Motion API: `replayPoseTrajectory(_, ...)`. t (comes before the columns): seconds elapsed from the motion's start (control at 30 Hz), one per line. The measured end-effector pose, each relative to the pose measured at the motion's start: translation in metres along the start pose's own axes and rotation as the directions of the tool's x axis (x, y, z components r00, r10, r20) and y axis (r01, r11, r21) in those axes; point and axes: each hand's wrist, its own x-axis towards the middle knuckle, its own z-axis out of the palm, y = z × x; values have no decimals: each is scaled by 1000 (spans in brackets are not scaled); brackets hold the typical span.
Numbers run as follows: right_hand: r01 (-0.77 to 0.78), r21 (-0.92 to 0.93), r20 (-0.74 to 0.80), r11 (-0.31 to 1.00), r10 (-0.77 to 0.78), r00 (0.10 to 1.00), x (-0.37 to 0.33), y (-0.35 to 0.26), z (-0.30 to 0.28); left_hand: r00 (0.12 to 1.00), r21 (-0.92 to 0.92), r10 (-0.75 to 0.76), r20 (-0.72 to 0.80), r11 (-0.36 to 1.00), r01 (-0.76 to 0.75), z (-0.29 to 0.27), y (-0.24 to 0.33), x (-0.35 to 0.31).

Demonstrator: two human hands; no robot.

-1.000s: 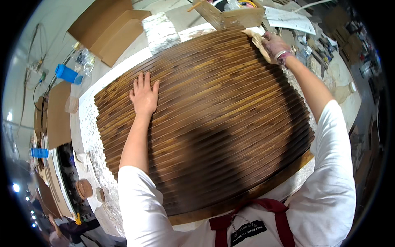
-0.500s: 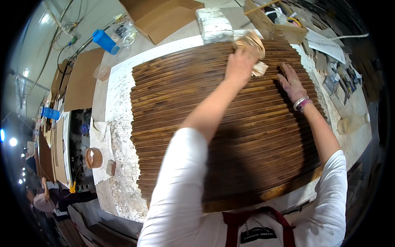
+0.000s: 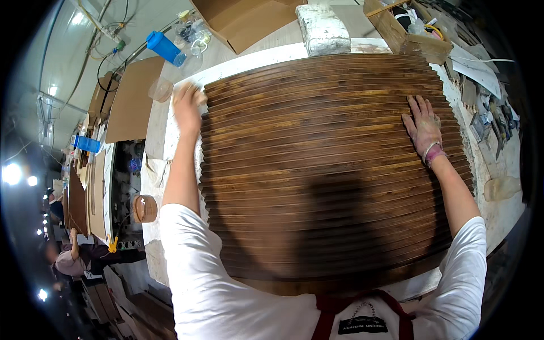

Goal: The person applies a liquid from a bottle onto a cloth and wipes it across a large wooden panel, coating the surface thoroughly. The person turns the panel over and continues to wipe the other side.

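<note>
Before me lies a wide panel of dark brown stained wooden slats (image 3: 317,153), ridged along its length, with zigzag left and right edges. At its far left corner is my left hand (image 3: 187,107), blurred, its fingers closed on a crumpled tan cloth (image 3: 200,97); only a small part of the cloth shows. Flat on the right part of the slats rests my right hand (image 3: 424,127), fingers spread and stained, holding nothing. A bracelet circles that wrist.
A clear plastic cup (image 3: 160,89) and a blue bottle (image 3: 163,47) stand at the far left. A brown-filled tub (image 3: 144,209) sits left. Behind the panel are a white-smeared block (image 3: 323,31) and a wooden box (image 3: 413,39). Another person (image 3: 71,258) is at far left.
My left hand has swept with the cloth from the panel's far right to beyond its far left edge. My right hand stays on the slats. The whole view has shifted somewhat.
</note>
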Motion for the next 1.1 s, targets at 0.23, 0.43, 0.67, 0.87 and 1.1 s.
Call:
replayPoseTrajectory(0.23, 31, 52, 30, 998, -33, 999, 5, -4, -12, 965, 40, 226, 131, 972, -233, 181, 220, 19)
replayPoseTrajectory(0.43, -12, 28, 41, 1000, 11, 999, -4, 13, 2, 989, 251, 5, 150, 967, -43, 116, 38, 7)
replayPoseTrajectory(0.67, -11, 14, 17, 1000, 11, 1000, -1, 5, -4, 990, 44, 135, -50, 990, -133, 87, 61, 48)
replayPoseTrajectory(0.87, 26, 19, 9, 999, -26, 1000, -3, 6, -8, 970, 208, 211, 117, 950, -232, 160, 115, 15)
replayPoseTrajectory(1.1, 16, 49, -24, 999, -15, 1000, -2, 1, -3, 942, 78, -325, 81, 945, 319, 36, -34, 37)
